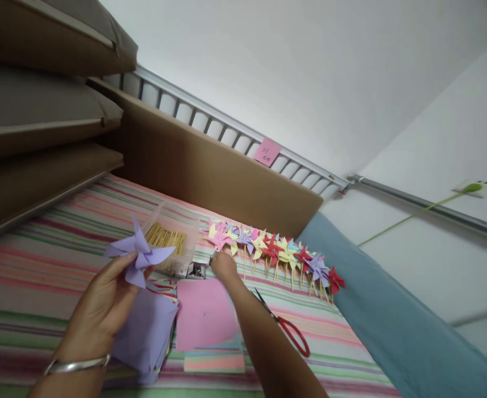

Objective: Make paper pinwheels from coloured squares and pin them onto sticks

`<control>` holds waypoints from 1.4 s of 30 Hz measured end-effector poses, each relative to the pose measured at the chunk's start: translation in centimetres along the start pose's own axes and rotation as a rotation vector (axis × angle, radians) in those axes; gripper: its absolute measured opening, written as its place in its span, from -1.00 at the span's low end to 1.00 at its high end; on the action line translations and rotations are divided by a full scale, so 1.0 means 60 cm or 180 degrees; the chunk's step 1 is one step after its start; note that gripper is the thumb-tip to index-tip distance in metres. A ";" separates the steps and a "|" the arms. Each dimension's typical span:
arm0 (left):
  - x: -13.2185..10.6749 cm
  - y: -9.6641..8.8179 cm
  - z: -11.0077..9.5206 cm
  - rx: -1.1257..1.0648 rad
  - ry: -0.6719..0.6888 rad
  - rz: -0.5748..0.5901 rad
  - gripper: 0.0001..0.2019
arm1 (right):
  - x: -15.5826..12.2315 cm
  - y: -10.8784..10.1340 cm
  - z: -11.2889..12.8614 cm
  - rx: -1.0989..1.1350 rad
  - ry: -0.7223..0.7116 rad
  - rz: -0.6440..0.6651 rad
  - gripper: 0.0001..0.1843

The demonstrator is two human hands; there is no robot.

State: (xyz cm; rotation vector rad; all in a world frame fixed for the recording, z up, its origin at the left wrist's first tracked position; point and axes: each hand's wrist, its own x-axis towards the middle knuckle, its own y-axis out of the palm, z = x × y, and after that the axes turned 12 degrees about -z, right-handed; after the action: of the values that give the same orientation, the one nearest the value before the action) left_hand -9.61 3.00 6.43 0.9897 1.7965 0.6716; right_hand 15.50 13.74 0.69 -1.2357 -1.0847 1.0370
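My left hand (102,301) pinches a folded purple paper pinwheel (140,255) and holds it up above a stack of purple paper sheets (146,331). My right hand (223,264) reaches forward to the spot between a small tray of pins (194,270) and the row of finished pinwheels (274,251); its fingers are curled, and what they hold, if anything, is too small to make out. A clear box of wooden sticks (169,239) stands behind the purple pinwheel. A pink paper sheet (204,314) lies on top of more coloured sheets under my right forearm.
Red-handled scissors (288,329) lie on the striped cloth (40,265) to the right of my forearm. Brown cushions (40,110) are stacked at left, a cardboard panel (210,171) stands behind, and a blue cloth (376,320) lies along the right edge.
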 end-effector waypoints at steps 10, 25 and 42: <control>0.005 0.002 0.044 0.0264 0.0121 0.0133 -0.73 | -0.010 -0.035 -0.035 0.0890 0.0159 -0.0171 -0.72; 0.003 -0.009 0.100 0.1130 0.0285 0.0267 -0.89 | -0.200 0.015 -0.089 0.2054 0.0207 0.0540 -0.83; 0.002 0.000 0.164 0.1623 0.0281 0.0379 -0.87 | -0.203 0.008 -0.112 0.2059 -0.0083 0.0240 -0.72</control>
State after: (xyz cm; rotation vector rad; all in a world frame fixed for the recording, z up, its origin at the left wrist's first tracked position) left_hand -0.67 3.31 2.41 1.4302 2.0490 0.3315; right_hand 19.84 0.58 -0.62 -0.7407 -0.6387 1.3285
